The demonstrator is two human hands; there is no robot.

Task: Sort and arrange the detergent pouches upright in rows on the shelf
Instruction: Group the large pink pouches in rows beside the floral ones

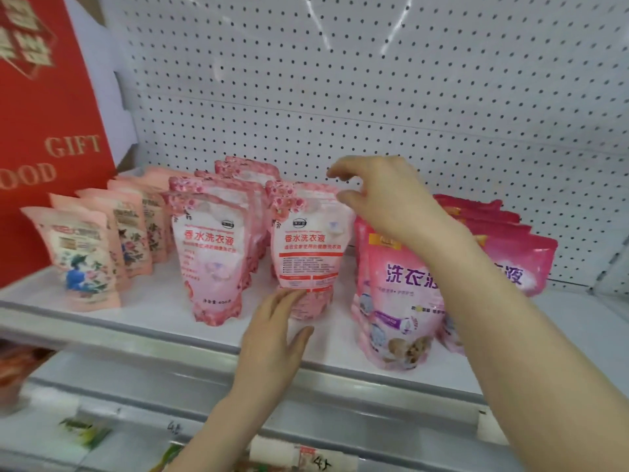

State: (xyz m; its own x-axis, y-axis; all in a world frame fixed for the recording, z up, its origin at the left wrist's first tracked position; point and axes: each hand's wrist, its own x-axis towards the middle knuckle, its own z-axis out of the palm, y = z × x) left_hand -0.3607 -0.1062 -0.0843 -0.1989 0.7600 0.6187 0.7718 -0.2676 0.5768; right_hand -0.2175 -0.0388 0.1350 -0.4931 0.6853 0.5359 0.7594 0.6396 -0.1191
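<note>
Lower level: blurred packets (13, 373) lie below the rail, too smeared to name.
Front edge: a grey metal rail (136, 338) runs along the front of the white shelf (163, 301).
Left hand: the left hand (272, 338) reaches up over the rail with its fingers straight and close together. The fingertips rest against the lower front of the centre pouch. The grip is flat and encloses nothing.
Centre pouch: the pale pink stand-up pouch with red lettering (311, 247) stands upright near the front of the shelf, between the two hands. A like pouch stands close behind it.
Right-hand neighbours: deep pink pouches with purple lettering (398, 301) stand upright just beside the centre pouch, partly hidden by the right forearm.
Left-hand neighbour: a matching pale pink pouch (211, 264) heads an upright row running back to the wall.
Far left row: peach pouches with flower-and-bird print (85, 264) stand upright in single file.
Right hand: the right hand (384, 202) is at the centre pouch's top right corner. The grip is loosely curled, thumb and forefinger apart, holding nothing. Whether the thumb touches the top edge cannot be told.
Rear right: magenta pouches (524, 264) lean in a stack.
Left end: a red cardboard gift box with gold lettering (44, 114) stands there.
Back wall: white perforated panel (374, 80).
</note>
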